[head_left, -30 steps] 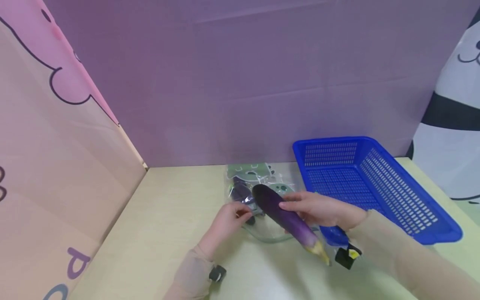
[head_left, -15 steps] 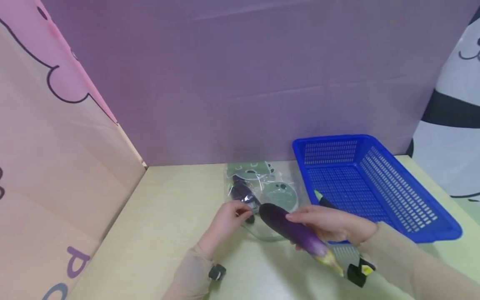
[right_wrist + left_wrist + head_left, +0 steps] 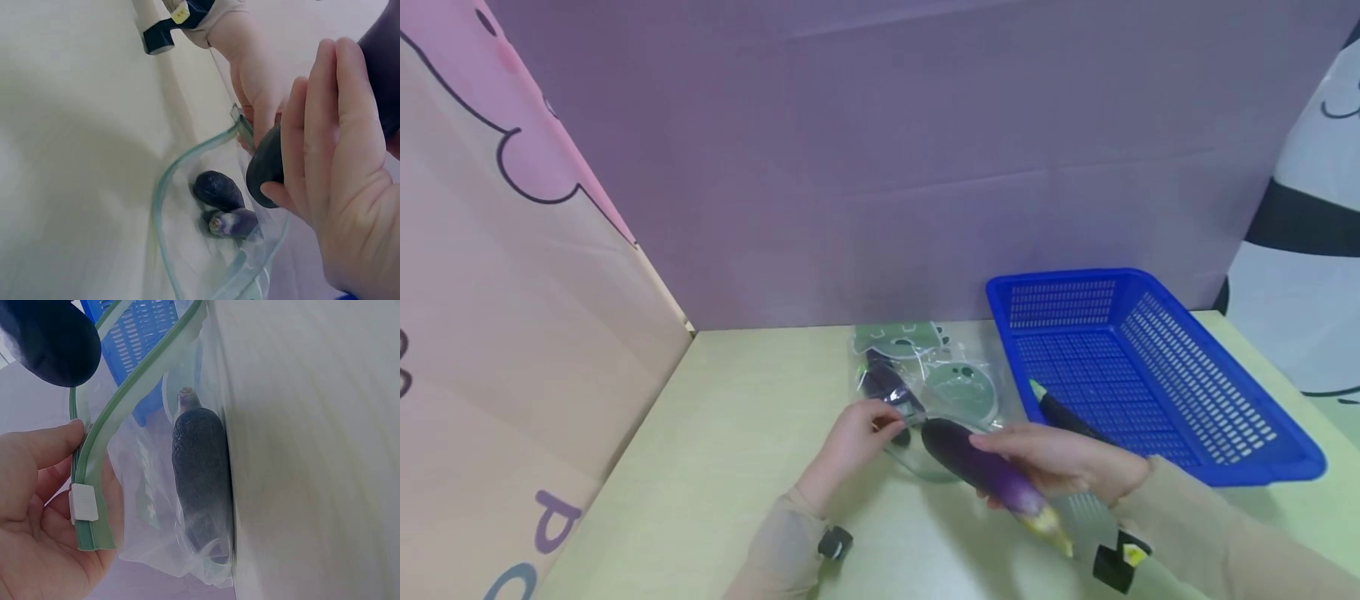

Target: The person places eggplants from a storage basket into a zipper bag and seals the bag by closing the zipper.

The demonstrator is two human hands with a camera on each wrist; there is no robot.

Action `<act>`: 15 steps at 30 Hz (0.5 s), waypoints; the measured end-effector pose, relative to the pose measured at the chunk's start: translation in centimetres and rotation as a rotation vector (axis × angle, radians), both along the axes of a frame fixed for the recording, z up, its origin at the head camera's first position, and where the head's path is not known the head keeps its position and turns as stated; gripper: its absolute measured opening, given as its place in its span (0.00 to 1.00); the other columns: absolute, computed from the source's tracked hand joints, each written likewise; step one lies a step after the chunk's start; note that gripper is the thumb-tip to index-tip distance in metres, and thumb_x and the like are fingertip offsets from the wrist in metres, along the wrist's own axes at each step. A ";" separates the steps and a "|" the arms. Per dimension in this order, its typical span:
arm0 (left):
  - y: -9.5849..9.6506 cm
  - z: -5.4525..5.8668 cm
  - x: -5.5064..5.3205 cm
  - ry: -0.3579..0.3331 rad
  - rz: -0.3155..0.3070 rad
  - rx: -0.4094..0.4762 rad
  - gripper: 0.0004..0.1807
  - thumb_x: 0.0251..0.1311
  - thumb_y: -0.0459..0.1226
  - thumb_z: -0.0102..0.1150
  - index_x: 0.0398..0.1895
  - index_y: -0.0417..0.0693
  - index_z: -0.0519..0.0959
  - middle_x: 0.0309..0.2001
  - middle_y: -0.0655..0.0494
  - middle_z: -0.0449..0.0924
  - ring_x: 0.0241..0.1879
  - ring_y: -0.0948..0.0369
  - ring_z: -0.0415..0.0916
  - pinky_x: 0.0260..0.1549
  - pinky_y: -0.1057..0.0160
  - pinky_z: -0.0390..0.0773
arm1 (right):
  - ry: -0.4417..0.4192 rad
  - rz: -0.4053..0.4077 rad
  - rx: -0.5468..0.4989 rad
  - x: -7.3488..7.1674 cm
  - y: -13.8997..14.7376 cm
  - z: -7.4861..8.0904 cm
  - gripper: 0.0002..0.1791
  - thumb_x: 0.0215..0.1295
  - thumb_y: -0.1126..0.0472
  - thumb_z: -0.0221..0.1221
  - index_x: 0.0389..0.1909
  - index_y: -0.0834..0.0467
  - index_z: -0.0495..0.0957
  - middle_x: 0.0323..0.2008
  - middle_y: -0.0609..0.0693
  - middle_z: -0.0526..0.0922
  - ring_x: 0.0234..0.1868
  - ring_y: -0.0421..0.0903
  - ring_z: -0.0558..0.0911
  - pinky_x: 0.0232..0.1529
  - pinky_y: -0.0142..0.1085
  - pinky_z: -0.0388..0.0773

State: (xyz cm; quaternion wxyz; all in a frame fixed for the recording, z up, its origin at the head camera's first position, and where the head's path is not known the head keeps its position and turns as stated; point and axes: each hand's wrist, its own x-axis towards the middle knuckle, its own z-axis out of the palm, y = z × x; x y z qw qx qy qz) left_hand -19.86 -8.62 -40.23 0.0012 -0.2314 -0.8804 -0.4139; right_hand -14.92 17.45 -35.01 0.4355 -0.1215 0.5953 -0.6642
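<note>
My left hand pinches the green zip edge of a clear zip bag beside its white slider. Green cartoon faces are printed on the bag, which lies on the table with its mouth parted. Inside it are two dark eggplants, one with a wrinkled-looking skin and one showing its stem end. My right hand grips a long purple eggplant, stem end toward me. Its dark rounded end points at the bag's mouth; whether it touches the rim I cannot tell.
A blue slotted basket stands to the right of the bag. A dark object with a pale green tip lies in it, partly hidden by my right hand. Purple cloth hangs behind the table.
My right hand has drawn the eggplant down toward me and slightly right, then a little back left. More of the bag and the dark object in the basket now show. My left hand stays put.
</note>
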 end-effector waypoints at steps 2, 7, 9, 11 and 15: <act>0.0 0.0 0.0 0.000 -0.001 -0.001 0.05 0.58 0.32 0.60 0.35 0.41 0.82 0.33 0.52 0.82 0.32 0.62 0.77 0.31 0.73 0.76 | -0.007 -0.002 -0.010 0.1 -0.2 -0.3 0.22 0.72 0.50 0.47 0.50 0.67 0.65 0.35 0.54 0.79 0.34 0.44 0.82 0.39 0.33 0.82; 0.0 -0.1 0.0 0.005 -0.004 0.000 0.05 0.58 0.32 0.60 0.35 0.41 0.82 0.33 0.52 0.82 0.32 0.62 0.77 0.31 0.73 0.76 | 0.009 -0.013 -0.001 0.5 -0.7 -0.9 0.26 0.72 0.50 0.46 0.52 0.72 0.63 0.35 0.55 0.79 0.34 0.44 0.82 0.38 0.33 0.81; 0.0 -0.1 0.0 0.006 -0.006 0.002 0.05 0.58 0.32 0.60 0.36 0.41 0.82 0.33 0.51 0.82 0.32 0.62 0.77 0.31 0.73 0.77 | 0.007 -0.026 -0.004 0.7 -0.9 -1.0 0.26 0.72 0.50 0.46 0.52 0.72 0.63 0.36 0.55 0.79 0.34 0.44 0.82 0.38 0.33 0.81; -0.1 -0.1 0.0 0.005 -0.007 0.002 0.05 0.58 0.32 0.60 0.36 0.41 0.82 0.33 0.51 0.82 0.32 0.62 0.77 0.31 0.73 0.77 | 0.002 -0.037 -0.016 0.8 -1.0 -1.2 0.26 0.72 0.50 0.46 0.53 0.72 0.62 0.37 0.55 0.79 0.34 0.44 0.82 0.38 0.33 0.81; -0.1 -0.1 0.0 0.005 -0.006 0.007 0.05 0.58 0.32 0.60 0.35 0.41 0.82 0.33 0.52 0.82 0.32 0.62 0.77 0.31 0.73 0.77 | -0.010 -0.076 -0.043 1.2 -1.5 -1.7 0.29 0.73 0.49 0.45 0.55 0.73 0.60 0.39 0.56 0.78 0.36 0.44 0.81 0.40 0.33 0.81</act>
